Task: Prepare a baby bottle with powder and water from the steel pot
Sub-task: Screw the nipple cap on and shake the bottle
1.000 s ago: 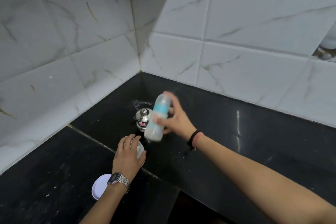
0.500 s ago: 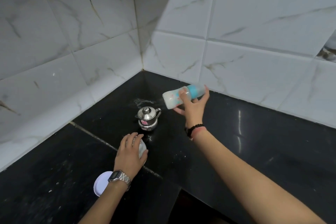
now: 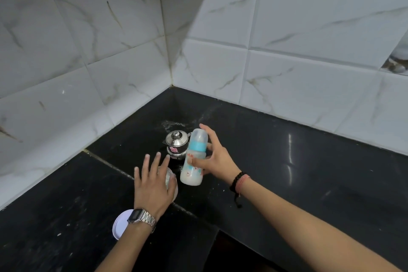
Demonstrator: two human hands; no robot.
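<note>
Right hand [image 3: 215,162]: grips the baby bottle [image 3: 194,158] around its middle, thumb across the front and fingers [image 3: 209,137] curled behind, one fingertip raised beside the cap.
Baby bottle: capped, with a teal collar, held nearly upright and tilted slightly, its base lowest — milky white liquid fills the lower part. It is off the counter [image 3: 309,172], just right of the steel pot [image 3: 176,144] and overlapping it in view.
Steel pot: stands on the counter near the corner of the tiled walls, lid with knob on, a red label on its side.
Left hand [image 3: 152,185]: fingers [image 3: 144,166] straight and spread apart, palm down over a white powder container [image 3: 172,183]; I cannot tell whether the palm touches it.
White lid [image 3: 119,226]: lies flat on the counter beside the left wrist, partly hidden under the metal wristwatch [image 3: 141,217].
Right wrist: a dark bead bracelet [image 3: 235,181] and a red thread.
Counter: black and glossy, with pale specks and a wet-looking smear behind the pot.
</note>
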